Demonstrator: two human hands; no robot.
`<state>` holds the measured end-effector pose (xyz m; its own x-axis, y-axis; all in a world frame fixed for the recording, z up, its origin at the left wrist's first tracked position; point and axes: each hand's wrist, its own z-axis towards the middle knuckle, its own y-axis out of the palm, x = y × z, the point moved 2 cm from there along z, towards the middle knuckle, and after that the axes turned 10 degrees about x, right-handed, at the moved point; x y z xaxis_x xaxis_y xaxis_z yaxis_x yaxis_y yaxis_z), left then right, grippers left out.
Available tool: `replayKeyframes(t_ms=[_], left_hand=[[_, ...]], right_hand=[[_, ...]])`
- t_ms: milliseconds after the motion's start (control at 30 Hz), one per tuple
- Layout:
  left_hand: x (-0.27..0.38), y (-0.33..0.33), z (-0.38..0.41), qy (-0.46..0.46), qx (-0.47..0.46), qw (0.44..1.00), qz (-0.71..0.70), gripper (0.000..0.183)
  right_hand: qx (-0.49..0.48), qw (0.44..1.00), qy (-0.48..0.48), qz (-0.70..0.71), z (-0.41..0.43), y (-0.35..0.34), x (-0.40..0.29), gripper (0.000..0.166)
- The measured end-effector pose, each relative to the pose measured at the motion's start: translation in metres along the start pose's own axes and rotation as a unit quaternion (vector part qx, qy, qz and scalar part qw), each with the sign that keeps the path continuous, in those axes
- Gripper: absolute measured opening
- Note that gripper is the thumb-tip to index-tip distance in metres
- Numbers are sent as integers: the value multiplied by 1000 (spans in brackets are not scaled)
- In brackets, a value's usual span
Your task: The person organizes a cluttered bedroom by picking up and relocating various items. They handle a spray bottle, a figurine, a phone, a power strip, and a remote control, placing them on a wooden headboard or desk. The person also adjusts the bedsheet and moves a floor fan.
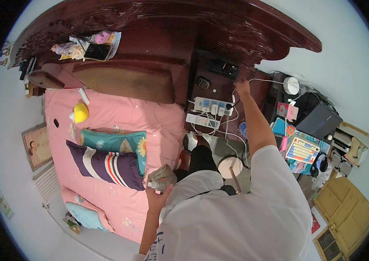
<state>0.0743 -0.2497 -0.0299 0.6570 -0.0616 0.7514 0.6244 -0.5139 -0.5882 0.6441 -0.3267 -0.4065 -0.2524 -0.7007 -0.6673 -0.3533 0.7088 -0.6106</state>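
My left hand [158, 199], by the bed's edge, grips a grey-brown cloth [168, 176] together with a bottle whose pale cap [153, 185] sticks out. Most of the bottle is hidden. Stretched over the dark wooden nightstand [200, 67], my right hand [243, 87] is blurred near its back edge. Whether its fingers hold something cannot be made out. Just left of that hand lies a black object [223, 68]. A black smartwatch-like device [203, 83] and a small white disc [214, 90] rest on the same top. Nearer me sits a white power strip [212, 105] with several plugs in it.
White cables [225, 132] hang over the nightstand's front beside a white remote-like strip [202, 121]. A round stool-like base [230, 167] stands below. The desk at right carries a keyboard [302, 150] and laptop [319, 120]. Cushions [106, 165] lie on the pink bed.
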Motion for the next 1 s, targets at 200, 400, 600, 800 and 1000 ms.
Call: replayKeyframes(t_ms=[200, 400, 600, 800, 1000], left_hand=[[26, 12, 10, -109, 5, 994, -20, 34], [34, 19, 24, -129, 17, 991, -35, 37], [41, 21, 39, -86, 28, 996, -25, 35], [43, 22, 43, -98, 12, 994, -40, 34], [32, 29, 33, -168, 26, 982, -78, 37]], right_hand=[[23, 997, 11, 70, 25, 49, -1, 36], [65, 994, 32, -78, -26, 35, -61, 42], [57, 997, -59, 14, -41, 21, -64, 48], [113, 917, -327, -196, -14, 13, -45, 60], [-10, 850, -374, -371, -17, 14, -80, 73]])
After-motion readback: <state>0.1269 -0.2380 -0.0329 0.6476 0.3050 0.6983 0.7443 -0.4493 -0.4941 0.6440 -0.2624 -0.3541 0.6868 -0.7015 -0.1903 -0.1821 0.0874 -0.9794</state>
